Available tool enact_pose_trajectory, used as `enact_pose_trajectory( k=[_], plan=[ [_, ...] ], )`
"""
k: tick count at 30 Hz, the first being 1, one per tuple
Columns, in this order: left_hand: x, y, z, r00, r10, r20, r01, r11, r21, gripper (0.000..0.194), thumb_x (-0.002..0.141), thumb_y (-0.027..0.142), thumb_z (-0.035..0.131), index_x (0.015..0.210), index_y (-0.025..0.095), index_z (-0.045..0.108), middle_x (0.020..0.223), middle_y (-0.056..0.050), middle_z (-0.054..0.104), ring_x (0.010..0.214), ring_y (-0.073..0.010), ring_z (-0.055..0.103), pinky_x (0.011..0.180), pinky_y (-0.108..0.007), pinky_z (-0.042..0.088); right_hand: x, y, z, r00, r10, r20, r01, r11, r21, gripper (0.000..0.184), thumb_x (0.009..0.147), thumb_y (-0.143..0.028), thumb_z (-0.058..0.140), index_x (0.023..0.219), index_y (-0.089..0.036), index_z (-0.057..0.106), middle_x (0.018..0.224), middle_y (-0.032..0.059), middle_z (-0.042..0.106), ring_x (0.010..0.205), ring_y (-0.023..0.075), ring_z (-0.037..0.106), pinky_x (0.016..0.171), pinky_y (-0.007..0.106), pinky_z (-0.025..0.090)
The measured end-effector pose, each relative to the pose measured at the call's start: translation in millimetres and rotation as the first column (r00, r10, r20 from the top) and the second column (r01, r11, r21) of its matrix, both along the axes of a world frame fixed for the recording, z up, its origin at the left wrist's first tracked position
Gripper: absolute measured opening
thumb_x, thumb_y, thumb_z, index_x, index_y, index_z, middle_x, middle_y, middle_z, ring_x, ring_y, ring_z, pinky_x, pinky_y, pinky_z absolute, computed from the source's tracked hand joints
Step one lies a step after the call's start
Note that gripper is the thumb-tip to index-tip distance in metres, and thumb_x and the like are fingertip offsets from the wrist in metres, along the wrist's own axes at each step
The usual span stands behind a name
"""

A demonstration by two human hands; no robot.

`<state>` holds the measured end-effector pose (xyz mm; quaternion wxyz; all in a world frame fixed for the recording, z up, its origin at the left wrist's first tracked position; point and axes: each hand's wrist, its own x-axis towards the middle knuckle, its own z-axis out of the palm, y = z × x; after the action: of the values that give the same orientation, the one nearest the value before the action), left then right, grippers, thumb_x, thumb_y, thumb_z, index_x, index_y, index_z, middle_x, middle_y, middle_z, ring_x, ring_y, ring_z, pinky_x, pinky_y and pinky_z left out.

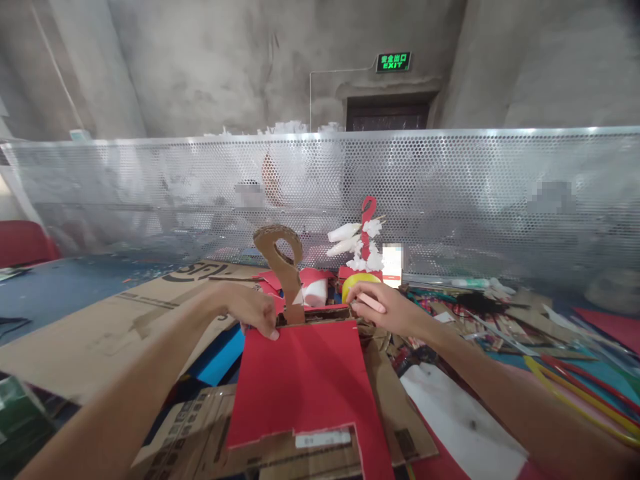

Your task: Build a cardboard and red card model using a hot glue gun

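Note:
A red paper-covered cardboard sheet [305,380] slopes toward me in the middle. My left hand [253,310] grips its far left corner, fingers curled over the edge. My right hand [383,307] rests at its far right corner, fingers closed on the edge next to a yellow roll [356,283]. A brown cardboard hook shape [281,257] stands upright between my hands, just behind the sheet. Behind it stands a red and white paper figure [361,240] with white cone pieces.
Flat brown cardboard [100,333] lies to the left, more cardboard [200,433] underneath. Scraps, coloured paper and hoops [575,387] clutter the right. A white sheet [460,413] lies near my right forearm. A perforated metal screen [450,193] runs across the back.

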<state>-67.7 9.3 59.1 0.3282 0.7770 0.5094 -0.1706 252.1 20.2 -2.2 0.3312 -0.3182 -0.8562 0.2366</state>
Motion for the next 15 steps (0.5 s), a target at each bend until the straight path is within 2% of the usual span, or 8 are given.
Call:
enact_pose_trajectory(
  k=[3,5,6,8,11,15],
  plan=[
    [0.3,0.3,-0.4,1.000,-0.009,-0.007,0.009,1.000,0.002,0.040,0.075,0.053,0.068,0.059,0.019,0.053,0.059,0.003,0.042,0.059,-0.0133,0.042,0.058,-0.026,0.043,-12.1,-18.7,10.1,0.984,0.146,-0.100,-0.161,0.974,-0.157,0.029,0.101,-0.042,0.049,0.112,-0.026,0.071,0.080,0.0022,0.069,0.060,0.0141,0.060,0.053,0.026,0.047],
    [-0.4,1.7,-1.5,1.000,-0.013,-0.008,0.013,1.000,-0.009,0.040,0.075,0.054,0.067,0.060,0.019,0.054,0.060,0.002,0.044,0.061,-0.0137,0.045,0.058,-0.025,0.044,-29.0,-32.8,10.6,0.964,0.219,-0.147,-0.242,0.957,-0.159,0.036,0.103,-0.047,0.046,0.110,-0.025,0.073,0.092,0.0052,0.072,0.065,0.0145,0.061,0.055,0.027,0.049],
    [-0.8,2.5,-2.2,1.000,-0.014,-0.008,0.014,1.000,-0.011,0.039,0.075,0.054,0.066,0.062,0.019,0.057,0.061,0.002,0.046,0.062,-0.0141,0.046,0.059,-0.025,0.044,-39.6,-39.1,8.7,0.961,0.225,-0.163,-0.243,0.964,-0.104,0.036,0.103,-0.046,0.047,0.104,-0.024,0.075,0.099,0.0064,0.072,0.076,0.0164,0.065,0.062,0.028,0.051],
    [-1.5,4.1,-3.7,1.000,-0.019,-0.015,0.019,1.000,0.002,0.037,0.074,0.054,0.067,0.067,0.018,0.062,0.065,0.000,0.051,0.065,-0.0151,0.050,0.060,-0.025,0.046,-62.6,-48.9,1.4,0.956,0.191,-0.221,-0.200,0.980,-0.017,0.027,0.101,-0.040,0.052,0.101,-0.024,0.074,0.100,0.0053,0.072,0.089,0.0186,0.066,0.074,0.030,0.052],
    [-2.1,5.4,-5.4,0.999,-0.016,-0.033,0.017,0.999,0.035,0.036,0.071,0.054,0.069,0.075,0.018,0.069,0.070,-0.001,0.056,0.069,-0.0164,0.053,0.061,-0.025,0.049,-92.8,-55.0,-12.1,0.956,0.114,-0.271,-0.114,0.993,0.018,0.009,0.094,-0.030,0.060,0.092,-0.022,0.063,0.087,0.0019,0.068,0.077,0.0160,0.062,0.068,0.028,0.048],
    [-1.3,3.8,-4.3,0.999,-0.001,-0.053,0.003,0.999,0.037,0.037,0.071,0.053,0.070,0.081,0.018,0.073,0.074,-0.001,0.060,0.073,-0.0168,0.056,0.062,-0.025,0.051,-110.5,-51.6,-25.0,0.955,0.095,-0.282,-0.063,0.991,0.120,0.007,0.092,-0.026,0.061,0.088,-0.022,0.056,0.084,-0.0002,0.065,0.070,0.0140,0.058,0.066,0.027,0.044]
  ],
)
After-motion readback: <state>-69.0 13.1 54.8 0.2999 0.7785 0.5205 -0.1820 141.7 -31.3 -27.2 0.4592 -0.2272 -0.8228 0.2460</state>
